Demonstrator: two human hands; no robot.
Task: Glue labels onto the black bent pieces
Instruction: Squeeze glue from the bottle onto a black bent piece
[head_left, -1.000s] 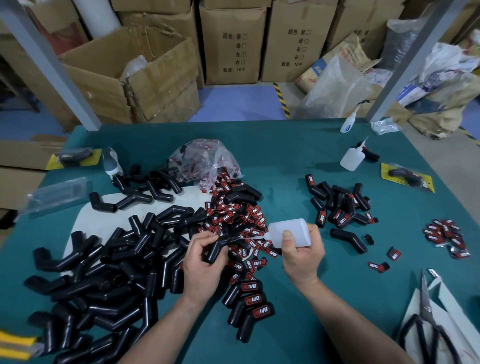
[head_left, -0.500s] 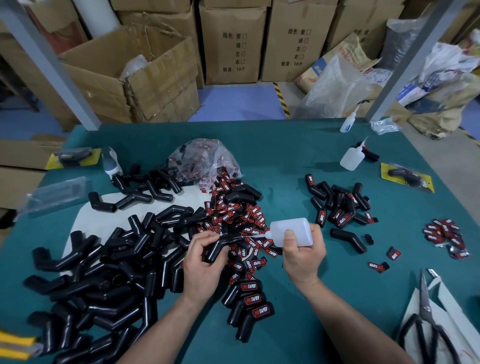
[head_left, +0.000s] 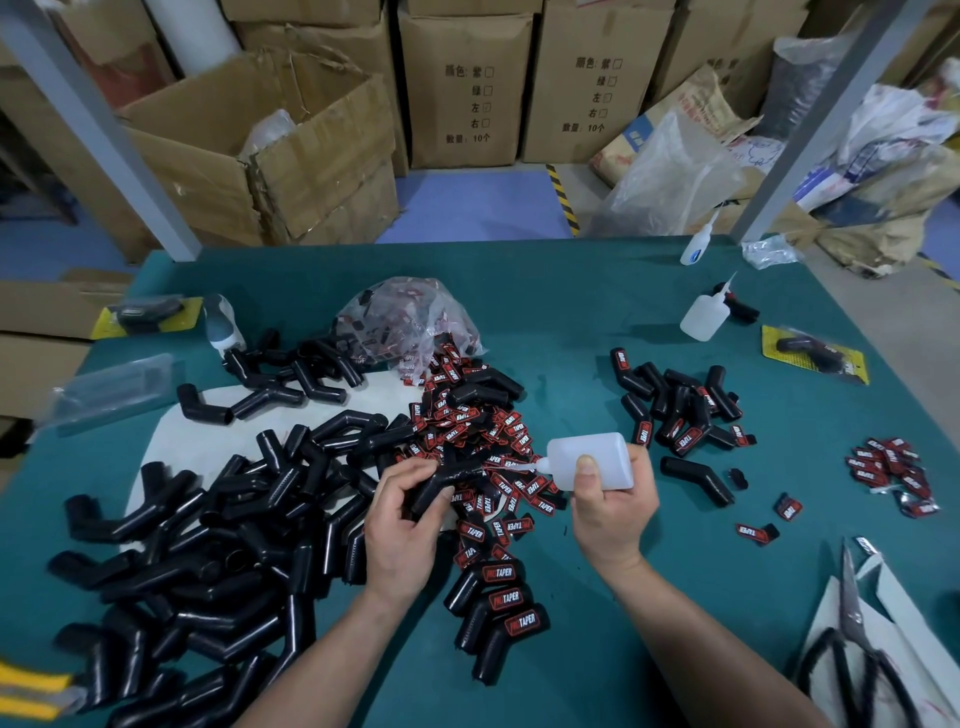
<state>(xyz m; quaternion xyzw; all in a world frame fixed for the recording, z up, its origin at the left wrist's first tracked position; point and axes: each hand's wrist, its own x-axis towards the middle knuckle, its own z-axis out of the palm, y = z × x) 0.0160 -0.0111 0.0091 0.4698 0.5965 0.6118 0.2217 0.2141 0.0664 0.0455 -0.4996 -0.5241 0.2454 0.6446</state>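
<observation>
My left hand (head_left: 402, 525) grips one black bent piece (head_left: 448, 481) above a heap of red-and-black labels (head_left: 478, 447). My right hand (head_left: 613, 506) holds a white glue bottle (head_left: 589, 460) on its side, with the thin nozzle pointing left at the upper arm of that piece. A big pile of bare black bent pieces (head_left: 208, 545) lies to the left. Three labelled pieces (head_left: 498, 613) lie near the front, and several more (head_left: 680, 410) sit to the right.
A clear bag of labels (head_left: 410, 322) sits behind the heap. Two more glue bottles (head_left: 704, 314) (head_left: 698, 244) stand at the back right. Loose labels (head_left: 893, 473) lie at the right, scissors (head_left: 852, 654) at the front right. Cardboard boxes (head_left: 291, 150) stand beyond the green table (head_left: 571, 322).
The glue bottle has shifted slightly right and away from the held piece. My left hand keeps the same grip on the piece.
</observation>
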